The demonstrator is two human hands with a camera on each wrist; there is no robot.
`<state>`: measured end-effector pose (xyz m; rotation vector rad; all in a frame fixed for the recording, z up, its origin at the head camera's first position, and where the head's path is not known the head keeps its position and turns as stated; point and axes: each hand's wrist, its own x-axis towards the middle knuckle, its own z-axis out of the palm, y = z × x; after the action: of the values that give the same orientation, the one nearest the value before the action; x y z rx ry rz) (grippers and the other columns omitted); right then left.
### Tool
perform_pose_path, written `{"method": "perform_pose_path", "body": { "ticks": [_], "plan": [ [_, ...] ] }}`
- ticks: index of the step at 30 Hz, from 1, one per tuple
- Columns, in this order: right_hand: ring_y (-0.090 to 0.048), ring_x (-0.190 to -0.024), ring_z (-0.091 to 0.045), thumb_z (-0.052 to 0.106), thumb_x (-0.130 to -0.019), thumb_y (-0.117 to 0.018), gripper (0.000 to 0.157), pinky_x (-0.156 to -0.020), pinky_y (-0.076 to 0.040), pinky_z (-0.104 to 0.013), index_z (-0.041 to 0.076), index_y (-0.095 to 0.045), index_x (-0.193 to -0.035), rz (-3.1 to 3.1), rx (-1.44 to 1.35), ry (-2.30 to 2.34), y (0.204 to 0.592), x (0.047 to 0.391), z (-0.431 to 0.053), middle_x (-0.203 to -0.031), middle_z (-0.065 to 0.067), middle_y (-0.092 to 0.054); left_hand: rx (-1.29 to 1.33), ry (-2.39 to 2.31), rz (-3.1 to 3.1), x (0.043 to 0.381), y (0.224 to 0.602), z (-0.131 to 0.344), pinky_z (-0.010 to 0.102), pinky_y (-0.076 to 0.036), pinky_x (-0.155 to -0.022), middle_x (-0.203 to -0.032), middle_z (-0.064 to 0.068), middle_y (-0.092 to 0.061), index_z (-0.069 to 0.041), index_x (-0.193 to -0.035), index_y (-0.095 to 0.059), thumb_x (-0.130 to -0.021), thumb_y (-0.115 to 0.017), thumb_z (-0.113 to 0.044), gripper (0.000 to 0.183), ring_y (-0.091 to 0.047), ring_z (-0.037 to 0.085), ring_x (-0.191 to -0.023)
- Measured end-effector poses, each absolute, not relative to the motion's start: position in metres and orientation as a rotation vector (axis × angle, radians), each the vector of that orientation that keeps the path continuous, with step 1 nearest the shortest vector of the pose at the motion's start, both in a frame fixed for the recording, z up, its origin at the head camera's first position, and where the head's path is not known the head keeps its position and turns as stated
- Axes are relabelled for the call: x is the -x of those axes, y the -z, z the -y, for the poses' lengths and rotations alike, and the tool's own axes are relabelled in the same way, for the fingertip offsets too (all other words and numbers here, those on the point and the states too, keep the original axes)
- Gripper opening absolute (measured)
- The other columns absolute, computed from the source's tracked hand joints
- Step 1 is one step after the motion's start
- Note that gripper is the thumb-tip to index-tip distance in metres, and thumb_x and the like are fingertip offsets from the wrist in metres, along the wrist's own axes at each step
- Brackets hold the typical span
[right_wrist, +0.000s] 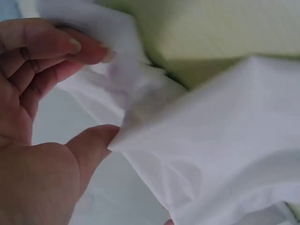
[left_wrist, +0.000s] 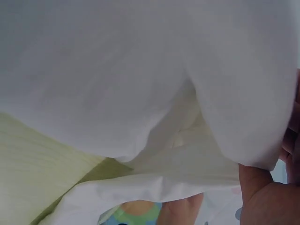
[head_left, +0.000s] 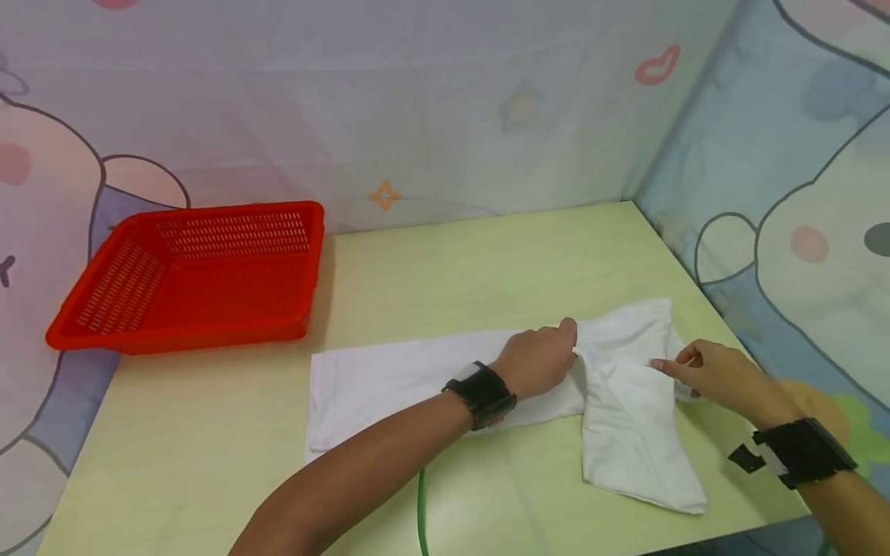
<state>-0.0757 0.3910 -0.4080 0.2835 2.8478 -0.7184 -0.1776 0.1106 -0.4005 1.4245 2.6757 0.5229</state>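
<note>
A long white cloth (head_left: 410, 374) lies folded lengthwise over the table, its right part (head_left: 629, 409) turned across and hanging toward the front edge. At the bend, my left hand (head_left: 538, 357) grips the cloth between thumb and fingers. In the left wrist view, the raised fabric (left_wrist: 140, 84) forms a hollow, and the left thumb (left_wrist: 267, 197) pinches its edge. My right hand (head_left: 723, 378) is at the cloth's right side. The right wrist view shows its thumb (right_wrist: 96, 140) touching a cloth corner, with the fingers (right_wrist: 70, 44) spread away from the thumb beside another layer.
A red plastic basket (head_left: 236, 286) with slotted walls stands at the table's back left. The pale yellow-green table (head_left: 445, 270) meets patterned curtains at the back and right. A green cord (head_left: 421, 510) runs near the front edge. Each wrist wears a black strap (head_left: 806, 452).
</note>
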Motion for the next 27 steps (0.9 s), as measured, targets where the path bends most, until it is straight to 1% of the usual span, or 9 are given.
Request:
{"method": "perform_pose_path", "body": {
  "ticks": [3, 9, 12, 14, 19, 21, 22, 24, 27],
  "plan": [
    [-0.059, -0.067, -0.018, 0.058, -0.080, -0.055, 0.066, -0.059, -0.046, -0.032, -0.001, -0.048, -0.108, -2.739, -0.330, 0.851, 0.412, 0.078, -0.390, -0.079, -0.006, -0.062, -1.448, -0.518, -2.684, 0.177, 0.400, -0.110, 0.022, -0.036, -0.039, -0.060, -0.007, -0.045, -0.014, -0.096, -0.042, -0.093, -0.048, -0.024, 0.012, -0.045, 0.010, -0.046],
    [-0.061, -0.078, -0.020, 0.052, -0.078, -0.062, 0.080, -0.068, -0.049, -0.032, -0.001, -0.029, -0.128, -2.579, -0.399, 1.100, 0.410, 0.079, -0.390, -0.094, -0.014, -0.059, -1.458, -0.533, -2.689, 0.176, 0.399, -0.110, 0.021, -0.036, -0.039, -0.062, -0.007, -0.046, -0.014, -0.096, -0.042, -0.092, -0.049, -0.025, 0.013, -0.046, 0.009, -0.046],
    [-0.059, -0.073, -0.019, 0.045, -0.077, -0.067, 0.085, -0.066, -0.048, -0.031, -0.006, -0.022, -0.128, -2.577, -0.364, 1.091, 0.411, 0.079, -0.386, -0.090, -0.014, -0.056, -1.461, -0.545, -2.686, 0.177, 0.399, -0.110, 0.020, -0.036, -0.038, -0.062, -0.008, -0.046, -0.014, -0.095, -0.042, -0.092, -0.049, -0.025, 0.013, -0.045, 0.008, -0.045],
    [-0.058, -0.070, -0.020, 0.040, -0.076, -0.070, 0.086, -0.064, -0.048, -0.031, -0.009, -0.020, -0.126, -2.572, -0.354, 1.093, 0.413, 0.078, -0.383, -0.089, -0.016, -0.054, -1.461, -0.550, -2.688, 0.177, 0.400, -0.110, 0.020, -0.036, -0.038, -0.062, -0.008, -0.046, -0.014, -0.095, -0.042, -0.092, -0.049, -0.025, 0.013, -0.045, 0.008, -0.045],
    [-0.058, -0.076, -0.020, 0.040, -0.076, -0.070, 0.079, -0.066, -0.048, -0.031, -0.010, -0.031, -0.123, -2.512, -0.405, 1.096, 0.412, 0.074, -0.380, -0.101, -0.019, -0.052, -1.463, -0.548, -2.696, 0.178, 0.401, -0.110, 0.021, -0.036, -0.038, -0.062, -0.007, -0.046, -0.014, -0.095, -0.042, -0.092, -0.048, -0.025, 0.013, -0.045, 0.008, -0.046],
    [-0.056, -0.075, -0.018, 0.041, -0.078, -0.068, 0.076, -0.067, -0.047, -0.031, -0.010, -0.036, -0.124, -2.478, -0.414, 1.100, 0.408, 0.074, -0.383, -0.096, -0.015, -0.055, -1.466, -0.549, -2.699, 0.178, 0.402, -0.110, 0.021, -0.036, -0.038, -0.062, -0.007, -0.046, -0.014, -0.095, -0.042, -0.092, -0.048, -0.025, 0.013, -0.045, 0.008, -0.046],
    [-0.054, -0.071, -0.016, 0.041, -0.078, -0.067, 0.069, -0.065, -0.047, -0.031, -0.009, -0.042, -0.119, -2.455, -0.423, 1.115, 0.407, 0.074, -0.385, -0.089, -0.011, -0.056, -1.468, -0.548, -2.700, 0.178, 0.402, -0.110, 0.021, -0.036, -0.038, -0.062, -0.007, -0.046, -0.014, -0.094, -0.042, -0.092, -0.048, -0.025, 0.013, -0.045, 0.008, -0.046],
    [-0.051, -0.066, -0.015, 0.041, -0.081, -0.064, 0.059, -0.065, -0.046, -0.032, -0.006, -0.050, -0.112, -2.410, -0.429, 1.162, 0.403, 0.074, -0.390, -0.085, -0.005, -0.055, -1.467, -0.541, -2.702, 0.178, 0.402, -0.110, 0.021, -0.036, -0.038, -0.062, -0.007, -0.046, -0.014, -0.094, -0.042, -0.093, -0.047, -0.025, 0.013, -0.045, 0.008, -0.046],
    [-0.049, -0.065, -0.016, 0.040, -0.084, -0.061, 0.044, -0.069, -0.047, -0.034, -0.002, -0.057, -0.099, -2.327, -0.449, 1.267, 0.397, 0.074, -0.398, -0.079, -0.002, -0.052, -1.455, -0.542, -2.700, 0.178, 0.401, -0.110, 0.021, -0.035, -0.037, -0.060, -0.005, -0.046, -0.013, -0.094, -0.042, -0.093, -0.047, -0.026, 0.014, -0.044, 0.009, -0.046]
  ]
}}
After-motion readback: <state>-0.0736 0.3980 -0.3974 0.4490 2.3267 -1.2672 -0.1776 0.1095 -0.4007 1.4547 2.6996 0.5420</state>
